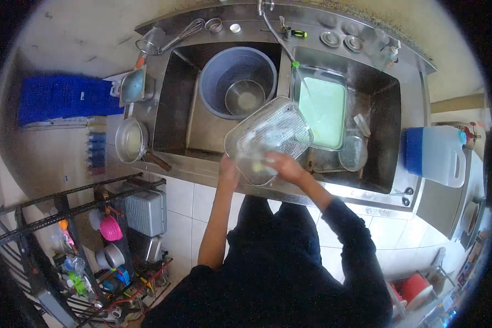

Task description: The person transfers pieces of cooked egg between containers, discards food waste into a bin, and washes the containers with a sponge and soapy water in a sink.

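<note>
A wire mesh basket (290,121), metal with rounded corners and whitish suds on it, is tilted over the front of the double sink. My left hand (229,168) is closed on its near left rim. My right hand (284,166) lies against the near part of the mesh, its fingers bent and smeared by motion. A small pale yellow patch shows at those fingertips; what it is I cannot make out. Behind the basket, a grey-blue tub (210,82) stands in the left basin with a round metal pan (246,98) inside.
The right basin holds a rectangular tray (325,115) of pale green liquid, with a hose (279,38) above, and a clear container (353,153). A handled pan (131,140) sits left. A whisk (186,34) lies behind; a jug (434,156) stands right. A black rack (65,202) is lower left.
</note>
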The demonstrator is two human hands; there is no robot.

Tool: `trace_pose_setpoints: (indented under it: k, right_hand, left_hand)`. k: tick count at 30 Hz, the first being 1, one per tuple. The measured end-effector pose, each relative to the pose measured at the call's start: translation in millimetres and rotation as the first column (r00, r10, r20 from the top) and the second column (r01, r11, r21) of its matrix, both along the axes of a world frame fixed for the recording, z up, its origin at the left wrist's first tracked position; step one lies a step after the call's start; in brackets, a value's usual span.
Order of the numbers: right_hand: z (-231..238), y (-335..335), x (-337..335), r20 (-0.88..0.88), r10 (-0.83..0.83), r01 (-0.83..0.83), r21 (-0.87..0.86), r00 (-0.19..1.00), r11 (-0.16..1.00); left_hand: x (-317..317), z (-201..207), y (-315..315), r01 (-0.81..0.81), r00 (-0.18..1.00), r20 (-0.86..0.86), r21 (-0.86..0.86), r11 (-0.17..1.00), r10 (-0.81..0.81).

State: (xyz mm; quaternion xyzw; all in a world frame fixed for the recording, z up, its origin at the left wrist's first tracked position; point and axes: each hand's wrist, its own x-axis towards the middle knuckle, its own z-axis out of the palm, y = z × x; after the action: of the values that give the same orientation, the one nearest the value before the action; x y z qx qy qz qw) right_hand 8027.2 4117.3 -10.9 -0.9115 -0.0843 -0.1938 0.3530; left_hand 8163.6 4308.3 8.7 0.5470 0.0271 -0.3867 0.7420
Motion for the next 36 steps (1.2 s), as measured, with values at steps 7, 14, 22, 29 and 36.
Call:
trace_pose_setpoints:
  k: [7,14,22,29,36]
  right_hand:
    - [13.3,-44.5,-11.8,-0.226,-0.710,0.745,0.230,0.667,0.627]
    - [24.4,59.6,17.5,-0.053,-0.285,0.290,0.211,0.957,0.934]
    - [-58.3,-56.3,-54.3,-0.420,-0.772,0.837,-0.051,0.477,0.545]
    - [-79.5,-159.4,-171.4,-0.392,-0.920,0.757,-0.597,0.013,0.265]
    - [13.1,-165.9,-80.0,-0.563,-0.264,0.383,0.771,0.783,-0.509]
  left_hand:
    - [-2.6,8.5,-1.9,0.072,0.993,0.082,0.092,0.993,-0.079]
    - [2.9,-5.3,-20.5,0.041,0.988,-0.152,0.017,0.999,-0.038]
    - [8.7,16.4,-44.9,-0.043,0.999,-0.028,0.073,0.996,0.045]
    - [38.7,88.2,-63.7,-0.129,0.991,0.052,0.113,0.985,0.124]
    - [-9.1,51.3,-172.9,-0.140,0.989,-0.003,0.297,0.944,0.148]
